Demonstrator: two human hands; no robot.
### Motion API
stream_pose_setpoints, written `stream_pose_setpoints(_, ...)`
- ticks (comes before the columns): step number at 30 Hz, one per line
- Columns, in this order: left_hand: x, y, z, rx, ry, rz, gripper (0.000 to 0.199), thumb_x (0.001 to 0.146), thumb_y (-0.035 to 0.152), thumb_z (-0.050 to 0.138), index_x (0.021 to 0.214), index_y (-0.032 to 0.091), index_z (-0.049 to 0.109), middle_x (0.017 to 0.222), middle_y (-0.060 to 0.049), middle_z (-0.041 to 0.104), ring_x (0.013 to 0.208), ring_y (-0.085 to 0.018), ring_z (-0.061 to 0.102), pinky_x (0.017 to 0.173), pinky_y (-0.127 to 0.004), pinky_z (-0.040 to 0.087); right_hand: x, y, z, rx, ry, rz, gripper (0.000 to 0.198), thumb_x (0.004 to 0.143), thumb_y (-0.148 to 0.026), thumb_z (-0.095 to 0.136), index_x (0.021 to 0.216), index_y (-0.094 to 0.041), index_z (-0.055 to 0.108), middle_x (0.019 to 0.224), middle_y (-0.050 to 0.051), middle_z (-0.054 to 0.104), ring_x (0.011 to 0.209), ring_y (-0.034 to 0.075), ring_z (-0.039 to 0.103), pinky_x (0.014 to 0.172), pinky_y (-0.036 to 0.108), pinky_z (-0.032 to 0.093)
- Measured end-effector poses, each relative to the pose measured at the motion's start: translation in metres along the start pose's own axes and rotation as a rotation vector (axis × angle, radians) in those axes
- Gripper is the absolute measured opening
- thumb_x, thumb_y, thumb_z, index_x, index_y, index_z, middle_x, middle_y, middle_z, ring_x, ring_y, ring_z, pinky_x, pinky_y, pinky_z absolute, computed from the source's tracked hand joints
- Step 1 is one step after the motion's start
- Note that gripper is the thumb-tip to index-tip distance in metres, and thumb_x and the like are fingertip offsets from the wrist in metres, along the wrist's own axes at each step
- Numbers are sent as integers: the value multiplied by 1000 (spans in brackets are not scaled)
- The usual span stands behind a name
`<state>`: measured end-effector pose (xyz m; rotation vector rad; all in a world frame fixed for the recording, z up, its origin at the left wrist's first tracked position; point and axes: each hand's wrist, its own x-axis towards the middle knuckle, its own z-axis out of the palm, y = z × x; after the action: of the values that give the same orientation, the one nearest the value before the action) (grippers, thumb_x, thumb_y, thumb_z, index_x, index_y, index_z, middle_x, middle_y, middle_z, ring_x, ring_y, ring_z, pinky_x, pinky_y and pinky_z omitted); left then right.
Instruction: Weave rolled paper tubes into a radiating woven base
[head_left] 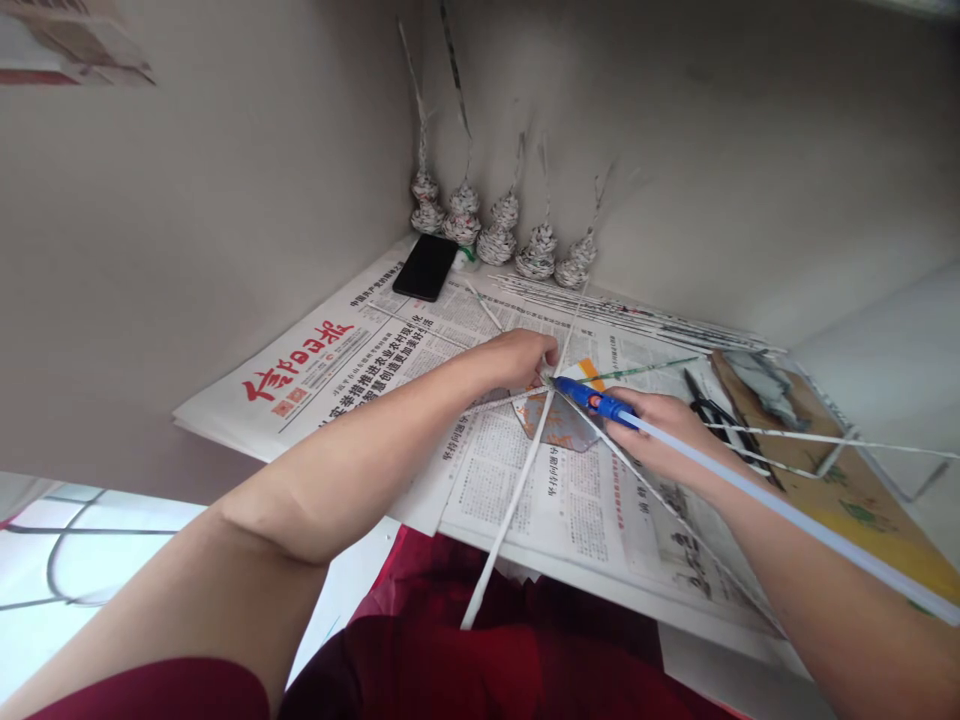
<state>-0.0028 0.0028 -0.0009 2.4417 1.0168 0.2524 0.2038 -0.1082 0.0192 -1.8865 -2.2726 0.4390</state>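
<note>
Gluing seems in hand, the next move calling for a steady aim. The right hand [652,428] has its grip closed round a blue glue gun [592,399], tip at the crossing of paper rods [516,492]; the left hand [519,359] curls at the crossing's far-left side, whether pinching cannot be told.

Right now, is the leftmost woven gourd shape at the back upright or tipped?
Upright: the woven gourd shape stands on its wider bulb, its thin stem pointing up.
</note>
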Motion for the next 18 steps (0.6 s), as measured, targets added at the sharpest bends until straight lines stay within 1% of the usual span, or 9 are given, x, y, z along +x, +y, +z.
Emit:
stream_pose_setpoints(2, -1, 1, -1, 2, -3, -4, 37, 72, 14, 68, 108, 18, 62, 86, 2, 68, 75, -12, 58, 64, -21, 38, -1, 0, 0, 25, -7, -3, 21, 85, -36, 50, 91, -24, 66, 76, 0, 68, 68, 17, 60, 56, 24, 40)
stream_pose_setpoints(7, -1, 1, -1, 7, 1, -2, 38, 71, 15, 69, 108, 18, 62, 88, 1, 69, 77, -12, 59, 65, -21, 38, -5, 3, -6, 31, -47, -15, 24, 85, -40, 49, 83, -22, 65, 69, 0, 64, 63, 16, 57, 55, 25, 40)
stream_pose_setpoints(10, 0, 0, 0, 9, 0, 1, 37, 71, 14, 69, 108, 18, 62, 88, 1, 68, 76, -12, 59, 64, -21, 38, -9, 6, -9, -2, -37, -16, 21, 84, -38, 50, 86, -23, 65, 71, -1, 64, 64, 15, 57, 56, 25, 40)
stream_pose_setpoints(13, 0, -1, 0, 1, 1, 2, 36, 72, 14, 67, 107, 19, 62, 88, 1, 68, 76, -12, 59, 64, -21, 38, -12, 7, -9, -38, 8, -13, 20, 84, -36, 50, 88, -23, 64, 72, -1, 64, 64, 15, 56, 57, 25, 40)
stream_pose_setpoints(15, -1, -1, 0, -5, 3, 7, 36, 72, 13, 67, 107, 19, 62, 88, 1, 68, 76, -12, 59, 64, -21, 38, -13, 5, -8, -47, 32, -3, 21, 85, -40, 50, 87, -24, 64, 71, -1, 63, 64, 15, 56, 57, 25, 40)
stream_pose_setpoints(18, -1, -1, 0, -4, 3, 9, 36, 72, 13, 68, 107, 18, 62, 87, 1, 68, 76, -12, 59, 64, -21, 38, -13, -1, -6, -17, 13, -9, 28, 87, -46, 49, 90, -24, 66, 73, 0, 66, 66, 17, 59, 56, 24, 40)
